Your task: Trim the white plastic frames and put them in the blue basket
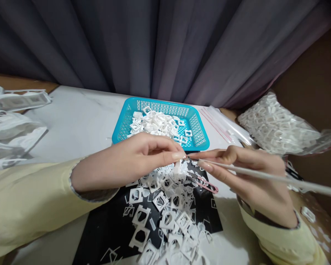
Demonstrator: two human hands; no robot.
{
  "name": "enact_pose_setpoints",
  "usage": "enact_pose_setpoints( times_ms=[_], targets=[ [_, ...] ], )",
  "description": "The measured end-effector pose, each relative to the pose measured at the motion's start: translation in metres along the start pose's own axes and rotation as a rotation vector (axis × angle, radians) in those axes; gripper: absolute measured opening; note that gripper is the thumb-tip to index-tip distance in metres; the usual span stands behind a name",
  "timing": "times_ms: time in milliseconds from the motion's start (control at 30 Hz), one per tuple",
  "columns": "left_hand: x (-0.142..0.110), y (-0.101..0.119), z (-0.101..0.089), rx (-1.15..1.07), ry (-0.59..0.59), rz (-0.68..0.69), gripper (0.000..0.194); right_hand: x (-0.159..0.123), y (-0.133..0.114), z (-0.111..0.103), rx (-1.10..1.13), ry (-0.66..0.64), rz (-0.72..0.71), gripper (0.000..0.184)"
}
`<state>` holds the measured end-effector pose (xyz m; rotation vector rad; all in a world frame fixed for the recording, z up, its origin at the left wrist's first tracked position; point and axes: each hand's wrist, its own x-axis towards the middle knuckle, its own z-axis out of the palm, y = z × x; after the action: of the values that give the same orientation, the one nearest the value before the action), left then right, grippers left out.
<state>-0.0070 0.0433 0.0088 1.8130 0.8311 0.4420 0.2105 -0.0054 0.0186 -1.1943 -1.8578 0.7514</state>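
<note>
My left hand (135,158) reaches in from the left, its thumb and fingers pinched on a small white plastic piece (178,168) above the pile. My right hand (253,173) comes from the right with index finger and thumb close together. Its fingertips nearly meet those of my left hand; what they hold, if anything, I cannot make out. A white cord (264,175) runs across my right hand to the right edge. Below lies a heap of white plastic frames (168,219) and thin offcuts on a black mat (99,228). A pink-handled tool (208,185) rests on it.
Behind my hands stands a blue plastic basket (202,138) with many small white frames (157,123). A full clear bag (277,123) sits at right, beside flat zip bags (223,123). White plastic parts (13,129) lie at left. A grey curtain (138,48) hangs behind the table.
</note>
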Motion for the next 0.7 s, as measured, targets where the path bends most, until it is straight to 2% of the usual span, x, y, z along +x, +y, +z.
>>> enact_pose_setpoints(
  times_ms=[100,200,267,400,700],
  targets=[
    [-0.001,-0.001,0.003,0.037,0.053,0.047,0.023,0.004,-0.001,-0.001,0.169,-0.096,0.329,0.021],
    [0.000,0.001,0.006,0.059,0.048,0.093,0.021,0.008,0.000,0.002,0.421,-0.223,0.446,0.017],
    [0.001,0.001,0.006,0.060,0.023,0.114,0.022,0.010,0.001,0.005,0.516,-0.280,0.483,0.012],
    [0.000,-0.001,0.006,0.043,-0.008,0.107,0.023,0.010,0.007,0.008,0.566,-0.371,0.503,0.005],
    [0.000,0.000,0.010,0.004,-0.036,0.064,0.020,0.011,0.017,0.008,0.654,-0.472,0.472,0.008]
  ],
)
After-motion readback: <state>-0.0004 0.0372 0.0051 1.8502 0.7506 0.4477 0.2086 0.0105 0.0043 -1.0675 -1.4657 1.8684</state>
